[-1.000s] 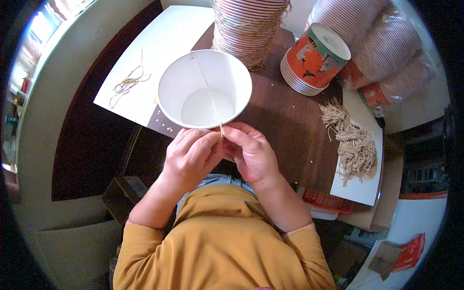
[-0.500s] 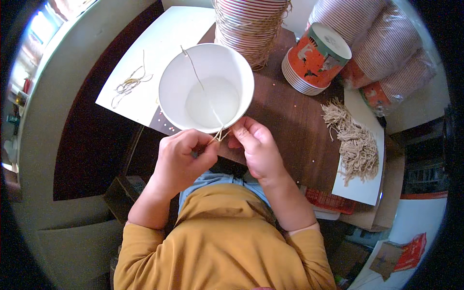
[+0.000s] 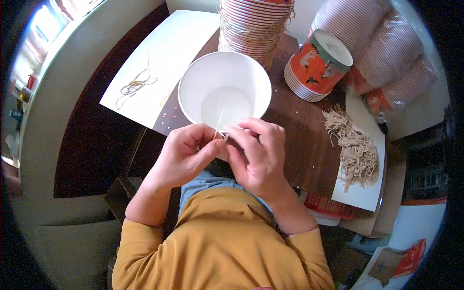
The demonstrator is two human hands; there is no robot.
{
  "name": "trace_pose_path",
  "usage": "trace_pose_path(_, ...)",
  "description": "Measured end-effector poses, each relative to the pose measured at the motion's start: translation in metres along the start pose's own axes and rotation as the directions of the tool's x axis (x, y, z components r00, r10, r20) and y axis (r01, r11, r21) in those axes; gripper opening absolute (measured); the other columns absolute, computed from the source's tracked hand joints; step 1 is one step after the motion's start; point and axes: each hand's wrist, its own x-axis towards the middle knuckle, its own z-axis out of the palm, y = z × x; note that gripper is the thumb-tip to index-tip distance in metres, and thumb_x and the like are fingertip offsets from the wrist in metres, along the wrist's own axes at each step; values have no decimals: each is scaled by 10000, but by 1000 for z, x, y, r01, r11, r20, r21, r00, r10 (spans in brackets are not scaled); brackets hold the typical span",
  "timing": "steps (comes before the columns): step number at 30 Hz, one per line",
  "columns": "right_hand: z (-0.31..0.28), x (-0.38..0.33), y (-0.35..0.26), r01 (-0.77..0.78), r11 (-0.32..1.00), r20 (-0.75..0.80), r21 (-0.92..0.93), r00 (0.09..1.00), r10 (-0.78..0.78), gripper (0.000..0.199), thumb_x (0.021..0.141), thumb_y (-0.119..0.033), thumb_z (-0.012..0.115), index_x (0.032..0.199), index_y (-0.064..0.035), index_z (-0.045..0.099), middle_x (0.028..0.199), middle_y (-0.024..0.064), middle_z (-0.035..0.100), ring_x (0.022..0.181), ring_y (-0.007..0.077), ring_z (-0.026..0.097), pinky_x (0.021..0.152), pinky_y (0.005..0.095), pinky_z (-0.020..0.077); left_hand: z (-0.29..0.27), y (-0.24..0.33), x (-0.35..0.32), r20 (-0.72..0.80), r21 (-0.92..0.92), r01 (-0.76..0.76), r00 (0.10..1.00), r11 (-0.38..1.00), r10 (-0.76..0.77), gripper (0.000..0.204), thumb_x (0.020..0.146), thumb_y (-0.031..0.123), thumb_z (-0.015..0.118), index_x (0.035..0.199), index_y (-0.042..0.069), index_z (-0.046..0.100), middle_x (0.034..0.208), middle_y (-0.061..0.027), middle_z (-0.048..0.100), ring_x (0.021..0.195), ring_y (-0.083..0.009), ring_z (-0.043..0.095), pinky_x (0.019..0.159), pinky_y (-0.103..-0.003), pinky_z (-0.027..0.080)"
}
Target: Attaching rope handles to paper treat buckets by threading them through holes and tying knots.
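A white paper bucket [image 3: 224, 65] stands with its open mouth up, right in front of me. At its near rim my left hand [image 3: 191, 152] is closed, pinching a thin beige cord [image 3: 219, 126] between thumb and forefinger. Part of the cord rises from the pinch, against the bucket's inside. My right hand [image 3: 261, 154] is bent in close on the other side, its fingertips smeared by motion beside the cord. Whether those fingers grip it cannot be made out. The bucket's outer wall is hidden from this angle.
Tall nested buckets [image 3: 256, 29] wound with cord stand behind. Upside-down red-and-green patterned buckets [image 3: 314, 67] sit right of them, near plastic-wrapped stacks [image 3: 394, 53]. A heap of beige cords [image 3: 357, 150] lies at right; loose cord pieces [image 3: 135, 87] rest on a white sheet [image 3: 166, 43] at left.
The bucket appears shifted slightly right and lower. The cord end that reached over its far rim no longer does. My right hand has turned, fingers now over the pinch; my left still pinches the cord.
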Motion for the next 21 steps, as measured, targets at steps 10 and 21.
trace_pose_path(10, 16, -1, 4, 118, 984, 28, 133, 992, -122, 130, 790, -203, 674, 877, -114, 634, 977, 15, 602, 852, 210, 544, 776, 406, 378, -7, 28, -7, 5, 520, -426, 869, 741, 496, 74, 792, 14, 681, 802, 3, 608, 685, -113, 577, 590, -240, 587, 521, -315, 473)
trace_pose_path(21, 16, -1, -25, -39, 995, 62, 87, 997, 34, 190, 673, -103, 708, 803, -137, 573, 828, 1, 607, 737, 200, 552, 747, 357, 367, -9, 24, -2, -100, 393, -714, 593, 579, 799, 54, 789, -57, 630, 809, -22, 594, 699, -109, 590, 586, -213, 559, 535, -292, 447)
